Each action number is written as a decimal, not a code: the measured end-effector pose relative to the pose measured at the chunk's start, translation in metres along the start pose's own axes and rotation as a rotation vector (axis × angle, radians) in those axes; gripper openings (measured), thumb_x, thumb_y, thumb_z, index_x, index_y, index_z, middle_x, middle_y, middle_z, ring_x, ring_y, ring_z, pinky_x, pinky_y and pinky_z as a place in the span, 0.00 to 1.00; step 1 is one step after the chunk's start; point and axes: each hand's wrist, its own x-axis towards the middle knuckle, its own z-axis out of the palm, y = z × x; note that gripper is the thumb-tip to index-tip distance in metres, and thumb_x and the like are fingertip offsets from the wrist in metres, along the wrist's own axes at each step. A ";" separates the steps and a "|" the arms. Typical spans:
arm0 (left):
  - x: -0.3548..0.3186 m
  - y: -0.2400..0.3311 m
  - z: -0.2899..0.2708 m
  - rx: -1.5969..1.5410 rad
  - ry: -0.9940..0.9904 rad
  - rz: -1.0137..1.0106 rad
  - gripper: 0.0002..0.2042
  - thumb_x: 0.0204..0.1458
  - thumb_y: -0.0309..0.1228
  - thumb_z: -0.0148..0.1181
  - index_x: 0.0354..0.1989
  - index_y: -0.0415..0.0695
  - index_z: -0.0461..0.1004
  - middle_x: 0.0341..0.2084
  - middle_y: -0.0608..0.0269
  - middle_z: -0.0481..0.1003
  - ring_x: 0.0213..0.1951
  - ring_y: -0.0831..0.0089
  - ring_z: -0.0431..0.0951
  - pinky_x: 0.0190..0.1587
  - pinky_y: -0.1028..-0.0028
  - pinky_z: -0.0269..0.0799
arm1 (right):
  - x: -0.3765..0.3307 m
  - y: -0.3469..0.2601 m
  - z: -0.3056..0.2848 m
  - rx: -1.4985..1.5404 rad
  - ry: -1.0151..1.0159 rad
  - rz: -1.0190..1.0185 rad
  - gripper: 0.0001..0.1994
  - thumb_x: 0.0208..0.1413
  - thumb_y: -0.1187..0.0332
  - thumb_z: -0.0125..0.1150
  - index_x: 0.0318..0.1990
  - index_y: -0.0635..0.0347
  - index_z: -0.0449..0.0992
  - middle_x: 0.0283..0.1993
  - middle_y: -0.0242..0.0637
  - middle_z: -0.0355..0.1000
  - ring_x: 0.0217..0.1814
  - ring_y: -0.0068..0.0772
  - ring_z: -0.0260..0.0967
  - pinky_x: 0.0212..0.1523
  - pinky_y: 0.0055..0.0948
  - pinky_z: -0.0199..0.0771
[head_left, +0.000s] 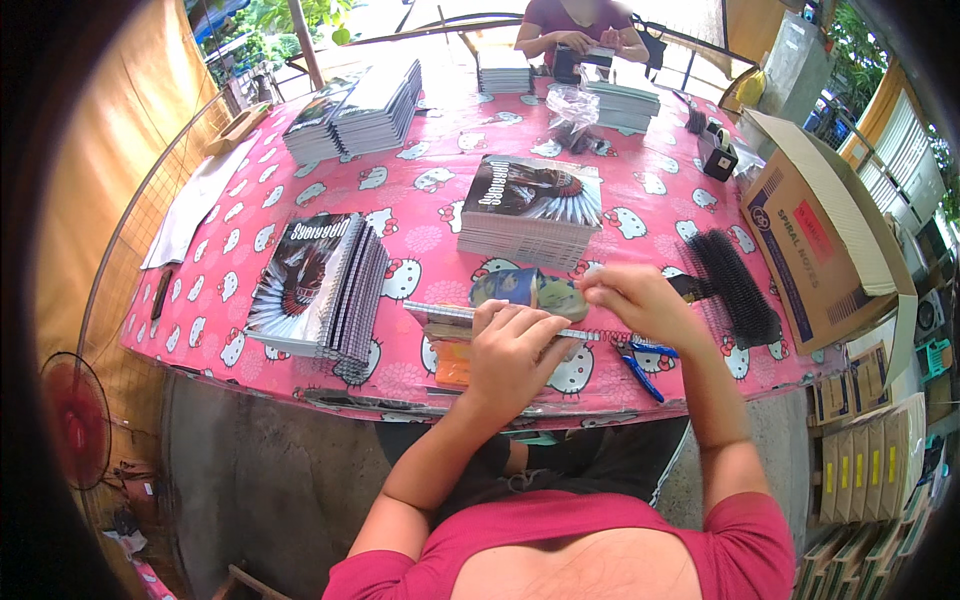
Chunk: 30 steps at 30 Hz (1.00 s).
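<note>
My left hand (pixel 512 355) is closed on a notebook (pixel 440 314) held up on its edge near the table's front. Along the notebook's upper edge, a dark spiral coil (pixel 603 336) sticks out to the right. My right hand (pixel 640 298) is above that coil, its thumb and fingertips pinched together; what they hold, if anything, is too small to make out. Behind the notebook lies a blue and camouflage-patterned roll (pixel 530 290), partly covered by my hands. Below the notebook shows an orange block (pixel 453 364). Blue-handled pliers (pixel 641 376) lie beside my right forearm.
Notebook stacks stand at front left (pixel 318 280), centre (pixel 530 208) and far left (pixel 355 110). Black spiral coils (pixel 735 285) lie right, beside an open carton (pixel 825 235). A tape dispenser (pixel 717 155) sits beyond. Across the table, a person (pixel 580 35) handles something dark.
</note>
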 end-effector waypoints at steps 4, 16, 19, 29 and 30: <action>0.002 0.002 -0.001 0.044 0.035 -0.030 0.12 0.39 0.36 0.70 0.32 0.47 0.78 0.27 0.68 0.77 0.35 0.70 0.75 0.49 0.65 0.59 | 0.026 0.070 0.040 -0.535 -0.314 -0.007 0.16 0.46 0.61 0.65 0.38 0.62 0.75 0.33 0.46 0.74 0.35 0.46 0.75 0.35 0.40 0.73; 0.001 -0.007 -0.003 0.072 0.042 -0.095 0.12 0.38 0.41 0.71 0.27 0.49 0.78 0.25 0.69 0.75 0.35 0.70 0.74 0.56 0.58 0.51 | -0.047 0.141 0.011 0.359 0.112 0.061 0.15 0.46 0.69 0.66 0.42 0.60 0.73 0.36 0.34 0.76 0.35 0.29 0.72 0.35 0.28 0.72; -0.003 -0.010 -0.009 0.090 0.032 -0.133 0.12 0.38 0.41 0.71 0.26 0.49 0.78 0.24 0.69 0.76 0.34 0.70 0.74 0.56 0.59 0.52 | -0.022 0.065 -0.011 0.603 -0.017 0.159 0.16 0.47 0.71 0.67 0.44 0.62 0.73 0.37 0.38 0.76 0.38 0.27 0.72 0.37 0.27 0.73; -0.001 -0.013 -0.011 0.019 0.001 -0.186 0.15 0.33 0.39 0.74 0.29 0.49 0.80 0.31 0.67 0.78 0.41 0.69 0.75 0.59 0.60 0.51 | 0.005 0.026 -0.002 0.647 -0.115 0.093 0.19 0.42 0.69 0.71 0.42 0.64 0.74 0.36 0.38 0.76 0.38 0.29 0.73 0.43 0.30 0.74; 0.000 -0.013 -0.011 0.076 0.024 -0.203 0.15 0.33 0.39 0.74 0.29 0.49 0.79 0.34 0.67 0.78 0.43 0.69 0.74 0.60 0.60 0.50 | 0.007 0.030 -0.003 0.501 -0.110 0.166 0.18 0.42 0.70 0.72 0.41 0.64 0.74 0.36 0.37 0.76 0.38 0.28 0.72 0.42 0.29 0.74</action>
